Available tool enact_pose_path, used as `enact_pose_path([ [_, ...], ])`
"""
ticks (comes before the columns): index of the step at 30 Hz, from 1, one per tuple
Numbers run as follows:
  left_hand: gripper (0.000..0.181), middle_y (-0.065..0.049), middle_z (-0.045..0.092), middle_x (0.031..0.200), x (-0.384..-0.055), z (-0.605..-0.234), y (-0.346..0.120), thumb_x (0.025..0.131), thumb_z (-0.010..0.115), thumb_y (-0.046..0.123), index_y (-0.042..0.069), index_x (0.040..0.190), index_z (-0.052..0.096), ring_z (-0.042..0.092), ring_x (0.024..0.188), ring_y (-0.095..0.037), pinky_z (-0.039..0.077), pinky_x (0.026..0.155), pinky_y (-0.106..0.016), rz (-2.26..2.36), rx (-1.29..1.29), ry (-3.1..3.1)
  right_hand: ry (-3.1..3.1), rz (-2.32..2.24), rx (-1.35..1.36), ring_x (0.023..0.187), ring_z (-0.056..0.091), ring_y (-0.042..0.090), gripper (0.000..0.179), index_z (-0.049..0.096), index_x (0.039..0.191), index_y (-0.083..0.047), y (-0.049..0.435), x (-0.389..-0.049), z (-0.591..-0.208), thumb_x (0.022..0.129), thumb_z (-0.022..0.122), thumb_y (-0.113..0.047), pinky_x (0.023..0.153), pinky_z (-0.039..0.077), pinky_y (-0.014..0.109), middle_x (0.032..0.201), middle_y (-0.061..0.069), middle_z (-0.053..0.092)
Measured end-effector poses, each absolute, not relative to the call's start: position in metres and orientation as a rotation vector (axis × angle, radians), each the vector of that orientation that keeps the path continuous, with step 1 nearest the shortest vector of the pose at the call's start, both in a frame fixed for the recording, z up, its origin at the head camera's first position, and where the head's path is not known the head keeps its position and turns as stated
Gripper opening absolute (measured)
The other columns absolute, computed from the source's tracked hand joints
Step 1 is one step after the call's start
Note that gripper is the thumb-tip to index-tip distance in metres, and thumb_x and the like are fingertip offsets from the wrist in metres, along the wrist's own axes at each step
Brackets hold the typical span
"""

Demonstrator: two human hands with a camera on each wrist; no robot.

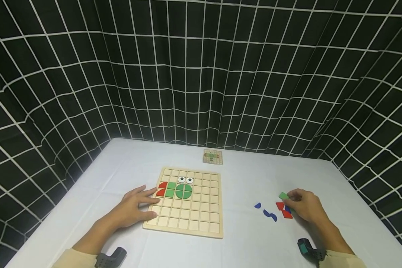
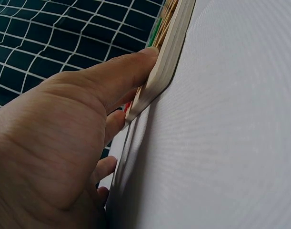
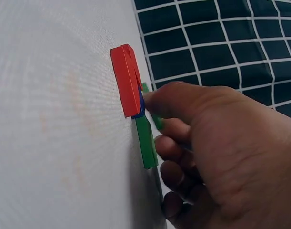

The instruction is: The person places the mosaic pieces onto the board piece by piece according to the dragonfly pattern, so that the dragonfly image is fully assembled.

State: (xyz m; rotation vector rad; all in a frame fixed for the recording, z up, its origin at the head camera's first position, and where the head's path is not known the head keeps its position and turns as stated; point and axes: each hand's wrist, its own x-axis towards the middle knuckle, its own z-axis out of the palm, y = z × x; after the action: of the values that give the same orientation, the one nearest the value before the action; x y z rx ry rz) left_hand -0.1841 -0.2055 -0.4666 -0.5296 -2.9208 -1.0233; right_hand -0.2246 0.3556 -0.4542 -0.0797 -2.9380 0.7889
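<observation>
My left hand (image 1: 134, 208) rests with spread fingers on the left edge of a wooden grid board (image 1: 206, 230); its thumb touches the board's side rim (image 2: 169, 62). On the board lie two red pieces (image 1: 161, 192), two green squares (image 1: 171, 185), a green disc of quarter pieces (image 1: 184, 191) and two round eye pieces (image 1: 189, 181). To the right, my right hand (image 1: 306, 206) pinches a green square tile (image 1: 283, 195) between thumb and fingers. Just below it are red pieces (image 1: 287, 214) overlapping a blue one. In the right wrist view, another green piece (image 3: 146, 145) stands out beside the red piece (image 3: 124, 83).
Several loose blue pieces (image 1: 266, 213) lie between the board and my right hand. A small picture card (image 1: 212, 157) with a similar grid pattern lies at the table's back. A white cloth covers the table (image 1: 244, 178); dark curtains (image 1: 174, 74) with white grid lines surround it.
</observation>
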Motion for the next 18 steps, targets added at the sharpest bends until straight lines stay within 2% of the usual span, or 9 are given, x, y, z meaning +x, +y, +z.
enact_pose_path([
  [3,0.051,0.003,0.047,0.144,-0.183,-0.466,-0.206,0.073,0.078,0.051,0.023,0.115,0.072,0.022,0.14,-0.039,0.013,0.104,-0.07,-1.018,-0.525,-2.921,-2.883,0.805,-0.091,0.089,0.059,0.035,0.04,0.063,0.108,0.005,0.354,-0.222,-0.451,0.085,0.074,-0.025,0.077,0.051,0.052,0.095,0.018,0.065],
  [6,0.05,0.004,0.047,0.144,-0.183,-0.467,-0.205,0.073,0.077,0.051,0.024,0.115,0.072,0.022,0.14,-0.038,0.013,0.104,-0.07,-1.024,-0.518,-2.926,-2.824,0.815,-0.064,0.085,0.057,0.032,0.035,0.064,0.107,0.005,0.351,-0.219,-0.443,0.086,0.071,-0.022,0.069,0.052,0.044,0.092,0.015,0.065],
  [10,0.049,0.005,0.047,0.144,-0.182,-0.467,-0.205,0.073,0.078,0.051,0.025,0.114,0.072,0.022,0.14,-0.038,0.013,0.104,-0.07,-1.027,-0.504,-2.927,-2.772,0.805,-0.014,0.083,0.052,0.027,0.032,0.066,0.107,0.002,0.344,-0.216,-0.429,0.087,0.07,-0.024,0.06,0.045,0.034,0.087,0.009,0.064],
  [18,0.049,0.005,0.047,0.144,-0.182,-0.465,-0.206,0.073,0.077,0.051,0.025,0.115,0.072,0.022,0.14,-0.038,0.013,0.104,-0.07,-1.018,-0.51,-2.921,-2.665,0.777,0.1,0.076,0.053,0.023,0.028,0.07,0.104,-0.001,0.318,-0.207,-0.397,0.085,0.073,-0.021,0.056,0.045,0.029,0.084,0.007,0.066],
])
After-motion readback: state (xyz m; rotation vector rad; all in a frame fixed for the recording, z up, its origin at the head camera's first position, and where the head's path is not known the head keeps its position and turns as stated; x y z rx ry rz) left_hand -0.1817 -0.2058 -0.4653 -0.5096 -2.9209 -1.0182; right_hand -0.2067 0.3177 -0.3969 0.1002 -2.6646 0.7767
